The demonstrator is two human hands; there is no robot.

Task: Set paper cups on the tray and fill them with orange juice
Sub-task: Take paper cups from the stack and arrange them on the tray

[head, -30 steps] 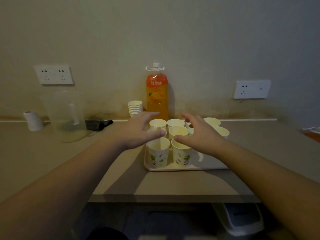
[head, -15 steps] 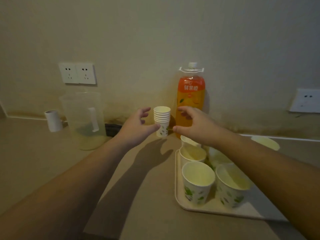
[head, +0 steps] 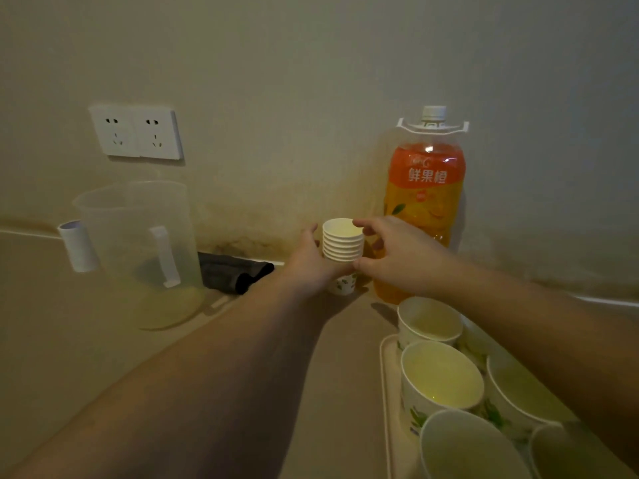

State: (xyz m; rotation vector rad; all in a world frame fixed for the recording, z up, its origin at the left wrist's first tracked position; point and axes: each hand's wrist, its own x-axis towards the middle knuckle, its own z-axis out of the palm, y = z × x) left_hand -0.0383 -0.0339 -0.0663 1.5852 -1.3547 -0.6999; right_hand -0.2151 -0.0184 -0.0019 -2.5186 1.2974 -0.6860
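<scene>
Head view, looking down on a beige worktop (head: 86,340) against a stained wall. At the worktop's back edge, a stack of paper cups (head: 343,244), upright, just left of a tall orange juice bottle (head: 424,202) with a white cap. Left hand (head: 311,262) curled around the stack's lower left side, thumb up beside the rims. Right hand (head: 397,255) reaching in from the right, thumb and forefinger pinching the stack's upper cups. Toward the worktop's right front corner, a pale tray (head: 385,392) carrying several open paper cups (head: 441,378), some holding a little yellowish liquid. Along the back edge to the left, a clear plastic jug (head: 138,250), a dark folded object (head: 231,273), a small white roll (head: 77,245). Above on the wall, a double socket (head: 136,132).
</scene>
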